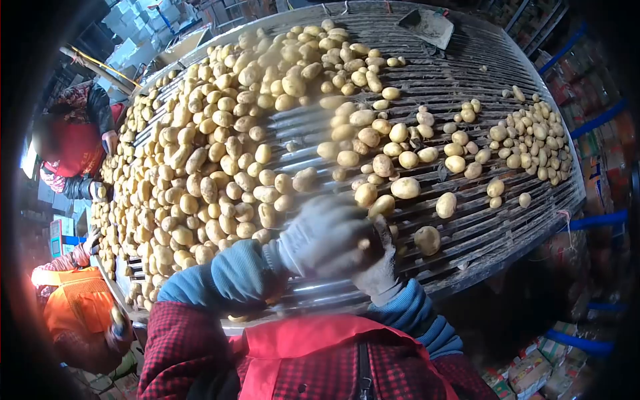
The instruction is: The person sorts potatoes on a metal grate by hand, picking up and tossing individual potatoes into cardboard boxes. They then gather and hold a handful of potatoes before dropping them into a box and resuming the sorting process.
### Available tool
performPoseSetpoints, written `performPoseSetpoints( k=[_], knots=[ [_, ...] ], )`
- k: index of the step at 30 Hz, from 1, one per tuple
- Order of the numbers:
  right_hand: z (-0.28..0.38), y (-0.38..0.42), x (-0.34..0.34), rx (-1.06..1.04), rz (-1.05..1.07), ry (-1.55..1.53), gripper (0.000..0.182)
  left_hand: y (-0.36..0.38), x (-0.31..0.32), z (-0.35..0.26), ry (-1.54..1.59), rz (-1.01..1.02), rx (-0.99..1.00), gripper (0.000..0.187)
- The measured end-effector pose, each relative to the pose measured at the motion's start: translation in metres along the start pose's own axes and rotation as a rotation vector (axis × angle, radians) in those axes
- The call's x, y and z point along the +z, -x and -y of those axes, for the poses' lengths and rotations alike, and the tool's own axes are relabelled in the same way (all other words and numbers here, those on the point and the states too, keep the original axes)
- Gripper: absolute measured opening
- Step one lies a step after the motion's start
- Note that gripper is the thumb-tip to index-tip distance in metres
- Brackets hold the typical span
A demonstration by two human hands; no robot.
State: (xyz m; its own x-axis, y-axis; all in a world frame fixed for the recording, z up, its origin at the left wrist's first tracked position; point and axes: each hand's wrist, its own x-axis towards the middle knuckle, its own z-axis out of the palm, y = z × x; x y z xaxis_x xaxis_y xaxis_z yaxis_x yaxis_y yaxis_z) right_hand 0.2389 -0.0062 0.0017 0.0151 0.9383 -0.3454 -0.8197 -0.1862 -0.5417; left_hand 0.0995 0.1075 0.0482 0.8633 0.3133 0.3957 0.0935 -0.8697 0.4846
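My left hand [327, 233], in a pale work glove, is smeared by motion above the slatted metal sorting table [493, 233]. It crosses in front of my right hand [379, 275], also gloved, and hides most of its fingers. One pale finger or thumb of the right hand points up towards the loose potatoes. A small brownish patch shows between the hands; I cannot make out what it is. Close beyond them lie several potatoes [405, 188], and one potato [427, 240] sits just right of the hands. A big heap of potatoes [207, 190] covers the table's left side.
A metal scoop [430, 27] lies at the table's far edge. Smaller potatoes [537, 140] are gathered at the right. Two people stand along the left edge, one in an orange vest [77, 303], with hands near the heap. Stacked boxes [533, 370] fill the lower right.
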Motion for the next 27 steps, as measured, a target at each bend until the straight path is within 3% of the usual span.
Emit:
performPoseSetpoints(
  k=[3, 5, 7, 9, 14, 18, 19, 20, 22, 24, 26, 27],
  knots=[
    [-0.023, -0.012, -0.034, -0.258, -0.011, 0.497, 0.046, -0.007, -0.007, -0.001, 0.063, 0.095, 0.041, 0.061],
    [0.007, -0.005, -0.008, 0.043, 0.182, -0.240, 0.045, -0.007, -0.015, 0.023, 0.017, -0.084, -0.012, 0.056],
    [0.010, -0.007, -0.014, 0.062, 0.312, -0.217, 0.048, -0.027, -0.023, 0.051, -0.078, -0.164, -0.092, 0.056],
    [0.011, -0.006, -0.015, 0.085, 0.273, -0.214, 0.046, -0.051, -0.013, 0.079, -0.286, -0.156, -0.102, 0.054],
    [0.020, 0.002, -0.012, 0.079, 0.138, -0.161, 0.042, -0.115, 0.038, 0.122, -0.557, 0.166, -0.058, 0.046],
    [0.017, 0.007, -0.009, 0.035, 0.101, -0.147, 0.038, -0.132, 0.031, 0.140, -0.626, 0.318, -0.269, 0.044],
    [0.018, 0.007, -0.006, 0.012, 0.091, -0.133, 0.038, -0.129, 0.018, 0.147, -0.484, 0.319, -0.286, 0.042],
    [0.020, 0.006, -0.001, -0.020, 0.079, -0.108, 0.037, -0.117, 0.012, 0.151, -0.465, 0.182, -0.305, 0.041],
    [0.020, 0.005, 0.003, -0.071, 0.033, -0.062, 0.036, -0.099, -0.015, 0.162, -0.500, 0.142, -0.341, 0.038],
    [0.012, 0.002, -0.012, 0.045, 0.001, -0.150, 0.037, -0.063, -0.031, 0.204, -0.664, -0.034, -0.286, 0.031],
    [0.003, -0.004, -0.025, 0.063, 0.163, -0.300, 0.041, -0.044, -0.053, 0.203, -0.733, 0.029, -0.571, 0.028],
    [0.003, -0.005, -0.024, 0.078, 0.191, -0.333, 0.044, -0.037, -0.058, 0.198, -0.748, -0.038, -0.603, 0.026]
  ],
)
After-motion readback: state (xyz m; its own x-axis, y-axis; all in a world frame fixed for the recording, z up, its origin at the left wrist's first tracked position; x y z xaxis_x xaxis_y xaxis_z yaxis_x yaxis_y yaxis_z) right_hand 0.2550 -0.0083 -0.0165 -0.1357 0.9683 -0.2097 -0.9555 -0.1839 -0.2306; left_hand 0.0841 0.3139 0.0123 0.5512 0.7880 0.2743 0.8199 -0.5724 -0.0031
